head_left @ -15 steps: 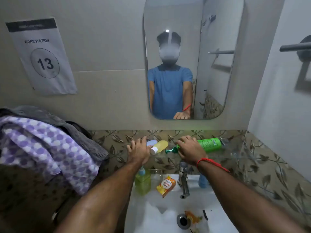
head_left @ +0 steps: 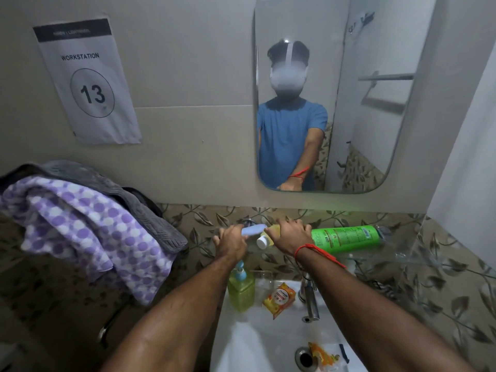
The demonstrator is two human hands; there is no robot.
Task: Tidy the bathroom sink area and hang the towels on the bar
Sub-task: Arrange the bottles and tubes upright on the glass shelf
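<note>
At the bathroom sink, both my hands reach to the glass shelf [head_left: 408,257] under the mirror [head_left: 349,103]. My left hand [head_left: 231,244] is closed around a pale blue tube [head_left: 253,230]; my right hand [head_left: 291,236] lies over a yellow bottle [head_left: 265,238] with a white cap, fingers curled on it, though I cannot tell how firmly it grips. A green bottle [head_left: 346,237] lies on its side on the shelf just beside my right hand.

By my reading, the tidying is barely begun. Nothing on the shelf stands upright. Two towels, one purple dotted [head_left: 88,226] and one grey [head_left: 139,194], sit heaped to the left, the grey under the purple, neither hung; the only bar I can see is the one reflected in the mirror. In the sink [head_left: 241,345] stand a green soap dispenser [head_left: 241,291] and an orange packet [head_left: 280,296] near the tap [head_left: 311,299], and orange wrapper scraps [head_left: 322,354] lie by the drain [head_left: 304,358].

The count: two towels, two bottles, one tube, one dispenser, one packet, one lot of scraps.
</note>
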